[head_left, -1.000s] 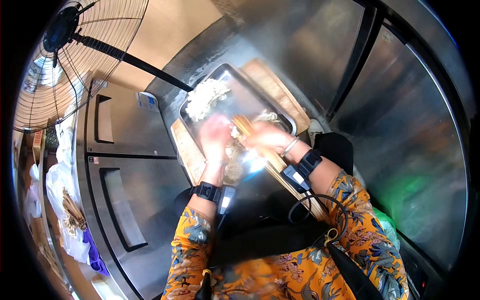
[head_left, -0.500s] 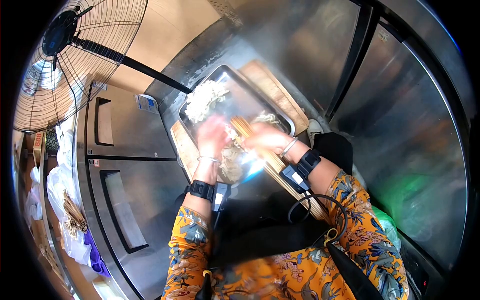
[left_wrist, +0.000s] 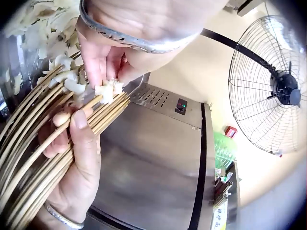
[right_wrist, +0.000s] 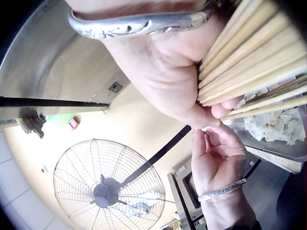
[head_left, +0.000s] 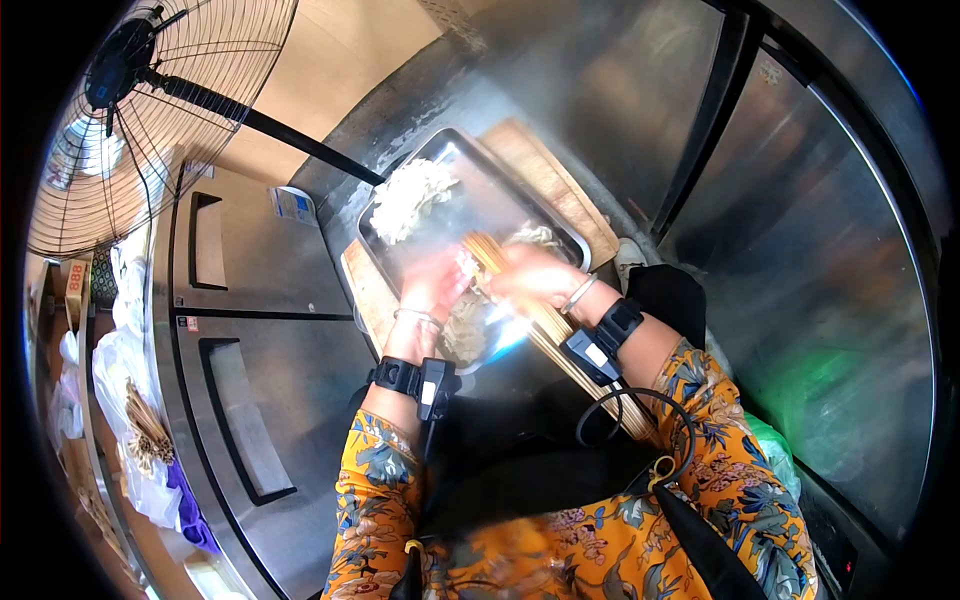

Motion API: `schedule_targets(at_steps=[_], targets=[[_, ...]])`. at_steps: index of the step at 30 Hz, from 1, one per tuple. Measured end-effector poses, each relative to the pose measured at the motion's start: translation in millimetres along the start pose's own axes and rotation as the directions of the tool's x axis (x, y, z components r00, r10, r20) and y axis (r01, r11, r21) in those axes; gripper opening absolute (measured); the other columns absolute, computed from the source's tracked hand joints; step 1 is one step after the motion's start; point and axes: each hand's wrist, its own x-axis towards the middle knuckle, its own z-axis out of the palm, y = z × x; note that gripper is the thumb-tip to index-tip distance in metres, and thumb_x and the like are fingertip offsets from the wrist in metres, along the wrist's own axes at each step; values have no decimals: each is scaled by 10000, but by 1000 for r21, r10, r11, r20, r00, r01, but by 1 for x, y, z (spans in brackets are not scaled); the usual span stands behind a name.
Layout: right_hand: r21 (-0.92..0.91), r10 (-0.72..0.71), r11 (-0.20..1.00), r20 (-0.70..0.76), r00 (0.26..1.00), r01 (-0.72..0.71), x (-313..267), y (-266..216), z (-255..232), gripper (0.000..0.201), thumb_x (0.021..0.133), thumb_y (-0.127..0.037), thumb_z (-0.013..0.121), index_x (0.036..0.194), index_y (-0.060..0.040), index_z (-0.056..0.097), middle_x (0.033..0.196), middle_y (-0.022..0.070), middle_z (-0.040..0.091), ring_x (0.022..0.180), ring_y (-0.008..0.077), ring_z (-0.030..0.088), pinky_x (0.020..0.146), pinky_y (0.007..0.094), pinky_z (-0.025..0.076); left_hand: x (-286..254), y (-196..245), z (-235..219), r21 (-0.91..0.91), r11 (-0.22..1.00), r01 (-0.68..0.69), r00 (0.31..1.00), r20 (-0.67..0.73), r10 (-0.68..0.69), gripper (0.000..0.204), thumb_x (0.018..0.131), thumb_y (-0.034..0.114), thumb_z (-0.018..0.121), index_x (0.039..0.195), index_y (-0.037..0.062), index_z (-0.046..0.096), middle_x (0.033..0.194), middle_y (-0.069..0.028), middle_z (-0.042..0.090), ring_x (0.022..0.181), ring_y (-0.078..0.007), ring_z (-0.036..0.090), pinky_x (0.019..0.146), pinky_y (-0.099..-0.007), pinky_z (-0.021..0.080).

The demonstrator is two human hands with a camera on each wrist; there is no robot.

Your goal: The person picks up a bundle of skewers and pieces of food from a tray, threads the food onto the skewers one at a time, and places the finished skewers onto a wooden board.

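Observation:
My right hand [head_left: 535,275] grips a bundle of thin wooden skewers [head_left: 484,250]; in the left wrist view its thumb and fingers pinch one skewer apart from the rest. My left hand [head_left: 430,284] pinches a small whitish food piece [left_wrist: 106,92] at that skewer's tip. More pale, folded pieces [left_wrist: 74,81] sit on other skewers behind. Beneath both hands lies a metal tray [head_left: 500,180] with a white heap of food [head_left: 412,198] at its far left and a duller heap [head_left: 463,330] near its front. From the right wrist, the bundle hides part of the tray.
Boards [head_left: 550,180] extend beyond the tray's sides. A stand fan [head_left: 122,60] rises at the left, its pole reaching down behind the tray. Steel cabinets [head_left: 265,400] stand on the left, and large steel doors [head_left: 830,230] on the right. A black cable [head_left: 640,392] loops by the right forearm.
The left hand shifts slightly down and its wrist turns, staying close to the skewer tips. The right hand and its bundle hardly move.

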Motion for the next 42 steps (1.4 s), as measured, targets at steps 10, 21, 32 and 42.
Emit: schedule_targets(at_steps=[10, 21, 32, 42], targets=[[12, -57, 998, -35, 998, 57, 19, 24, -8, 158, 709, -119, 601, 764, 28, 597, 665, 86, 609, 573, 145, 589, 512, 263, 473, -6, -20, 5, -45, 997, 67, 997, 25, -66, 224, 862, 103, 524, 1063, 9, 548, 938, -86, 622, 797, -166, 616, 687, -276, 531], [-303, -96, 950, -34, 995, 81, 16, 15, -4, 133, 706, -101, 598, 780, 9, 586, 638, 61, 599, 535, 126, 572, 481, 250, 456, -8, -27, 7, 10, 1000, -1, 995, 98, 0, 197, 836, 38, 542, 1032, 16, 546, 958, -89, 621, 854, -189, 619, 684, -243, 523], [172, -131, 976, -3, 991, 130, 3, 9, -8, 152, 764, -116, 613, 856, -5, 564, 675, 49, 586, 529, 120, 551, 477, 237, 453, -6, -42, 23, 22, 995, -102, 993, -60, 103, 291, 816, -31, 518, 1089, 19, 428, 896, -108, 590, 788, -181, 604, 650, -256, 514], [343, 80, 932, 124, 989, -118, 17, 30, -3, 180, 768, -119, 636, 892, 7, 602, 771, 80, 630, 648, 139, 613, 583, 227, 507, 1, -37, 17, -43, 989, -144, 989, -31, 143, 104, 857, 134, 550, 917, 49, 556, 762, -44, 592, 609, -128, 568, 560, -245, 498]])
